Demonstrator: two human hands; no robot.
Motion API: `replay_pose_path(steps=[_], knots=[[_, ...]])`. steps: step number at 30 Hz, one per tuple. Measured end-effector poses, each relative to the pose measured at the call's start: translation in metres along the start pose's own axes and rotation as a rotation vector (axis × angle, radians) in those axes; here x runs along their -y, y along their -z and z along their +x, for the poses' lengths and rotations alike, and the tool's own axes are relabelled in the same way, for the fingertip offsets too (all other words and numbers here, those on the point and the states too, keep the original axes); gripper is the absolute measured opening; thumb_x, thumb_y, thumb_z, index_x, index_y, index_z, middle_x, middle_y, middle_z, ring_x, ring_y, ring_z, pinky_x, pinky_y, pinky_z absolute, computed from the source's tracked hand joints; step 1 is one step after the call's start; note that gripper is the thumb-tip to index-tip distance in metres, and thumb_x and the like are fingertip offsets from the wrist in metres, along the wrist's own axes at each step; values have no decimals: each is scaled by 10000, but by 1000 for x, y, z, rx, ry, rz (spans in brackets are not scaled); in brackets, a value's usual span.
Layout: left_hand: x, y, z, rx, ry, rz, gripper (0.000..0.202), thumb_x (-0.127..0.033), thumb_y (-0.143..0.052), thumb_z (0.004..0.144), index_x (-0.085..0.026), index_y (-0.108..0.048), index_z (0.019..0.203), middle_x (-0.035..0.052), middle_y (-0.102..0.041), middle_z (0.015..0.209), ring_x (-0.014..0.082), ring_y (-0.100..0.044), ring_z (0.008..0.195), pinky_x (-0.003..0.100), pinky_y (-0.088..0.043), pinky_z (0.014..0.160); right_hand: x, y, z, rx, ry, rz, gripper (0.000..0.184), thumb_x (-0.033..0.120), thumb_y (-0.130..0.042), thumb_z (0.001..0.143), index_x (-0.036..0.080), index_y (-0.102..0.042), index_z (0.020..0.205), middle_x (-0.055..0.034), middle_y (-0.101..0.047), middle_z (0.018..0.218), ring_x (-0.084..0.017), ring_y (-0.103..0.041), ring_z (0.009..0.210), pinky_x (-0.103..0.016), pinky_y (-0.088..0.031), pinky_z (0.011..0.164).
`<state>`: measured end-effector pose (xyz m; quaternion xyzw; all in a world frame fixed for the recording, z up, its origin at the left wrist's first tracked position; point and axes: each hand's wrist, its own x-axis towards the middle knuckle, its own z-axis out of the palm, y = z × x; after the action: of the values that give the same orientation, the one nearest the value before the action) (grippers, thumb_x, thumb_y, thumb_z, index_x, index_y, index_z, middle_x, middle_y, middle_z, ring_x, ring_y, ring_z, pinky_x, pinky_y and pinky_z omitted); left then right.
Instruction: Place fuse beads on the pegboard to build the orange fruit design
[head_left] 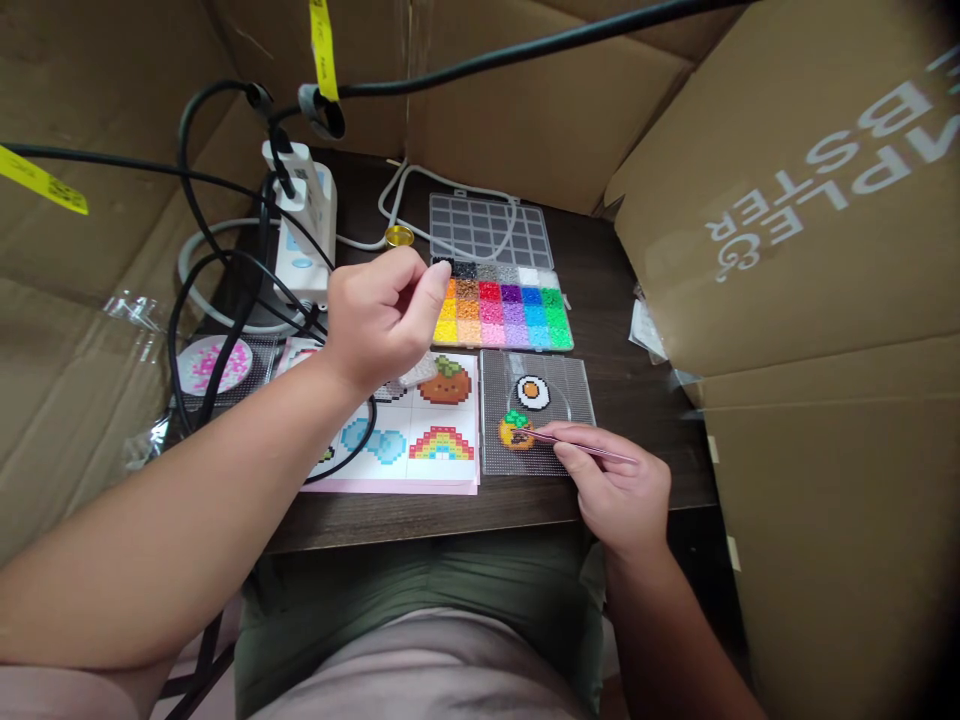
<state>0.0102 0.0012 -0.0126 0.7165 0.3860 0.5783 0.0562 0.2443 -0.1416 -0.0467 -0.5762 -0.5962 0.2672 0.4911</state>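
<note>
My right hand [626,490] pinches a pair of pink metallic tweezers [592,447]. Their tips touch or hover just over an orange fruit shape with green leaves, made of fuse beads [516,432]. That shape lies on a clear pegboard [499,370], below a bead fried egg [533,393]. My left hand [386,315] is closed and raised over the pattern sheet [442,480], near the left edge of the bead box [495,305]. Below its fingers shows a whitish, grainy thing [420,371]; what the fist holds is hidden.
The box's clear lid [491,228] stands open behind it. A small yellow round tin [399,236] lies nearby. At left are a white power strip [319,225], black cables and a dish of pink beads [215,366]. Cardboard walls [825,330] enclose the dark table [637,400].
</note>
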Motion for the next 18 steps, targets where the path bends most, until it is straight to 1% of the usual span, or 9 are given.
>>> replay_pose_path(steps=[6, 9, 12, 14, 16, 17, 18], knots=[[1, 0, 0, -4, -6, 28, 352, -283, -570, 867, -206, -411, 562, -30, -370, 458, 88, -317, 431, 292, -268, 427, 0, 0, 0, -10, 3, 7, 126, 167, -681, 829, 226, -778, 883, -33, -785, 890, -192, -754, 835, -306, -632, 782], [0, 1, 1, -32, -36, 51, 341, -252, -576, 850, -195, -421, 552, -38, -364, 450, 74, -317, 423, 262, -266, 415, 3, 1, 0, -20, 19, 11, 151, 149, -674, 833, 239, -779, 895, -21, -786, 885, -180, -754, 842, -284, -626, 789], [-1, 2, 2, -59, -74, 57, 325, -220, -587, 830, -184, -431, 547, -48, -359, 440, 59, -318, 407, 231, -260, 399, 11, 5, 2, -67, 29, 15, 171, 135, -675, 832, 254, -779, 898, -8, -785, 883, -170, -751, 847, -270, -618, 799], [-1, 2, 3, -63, -91, 58, 317, -208, -591, 826, -179, -438, 550, -53, -363, 439, 52, -325, 403, 213, -261, 394, 18, 10, 10, -103, 40, 26, 166, 141, -687, 826, 257, -779, 903, -13, -784, 902, -174, -747, 862, -278, -613, 806], [-2, 2, 3, -65, -106, 59, 312, -196, -595, 824, -173, -443, 553, -56, -362, 442, 47, -324, 405, 199, -259, 391, 26, 16, 26, -139, 53, 56, 148, 166, -705, 818, 250, -779, 915, -27, -782, 915, -184, -742, 852, -290, -610, 774], [-2, 3, 4, -65, -111, 59, 309, -189, -598, 822, -171, -446, 554, -57, -360, 444, 45, -322, 406, 194, -257, 392, 31, 18, 37, -155, 58, 79, 139, 183, -714, 814, 244, -778, 920, -35, -782, 910, -185, -739, 820, -291, -606, 731], [-2, 3, 4, -65, -113, 60, 305, -182, -601, 821, -168, -451, 556, -58, -361, 446, 43, -320, 409, 190, -256, 393, 36, 19, 50, -167, 66, 109, 132, 207, -720, 811, 242, -777, 924, -38, -781, 896, -180, -731, 765, -280, -592, 650]])
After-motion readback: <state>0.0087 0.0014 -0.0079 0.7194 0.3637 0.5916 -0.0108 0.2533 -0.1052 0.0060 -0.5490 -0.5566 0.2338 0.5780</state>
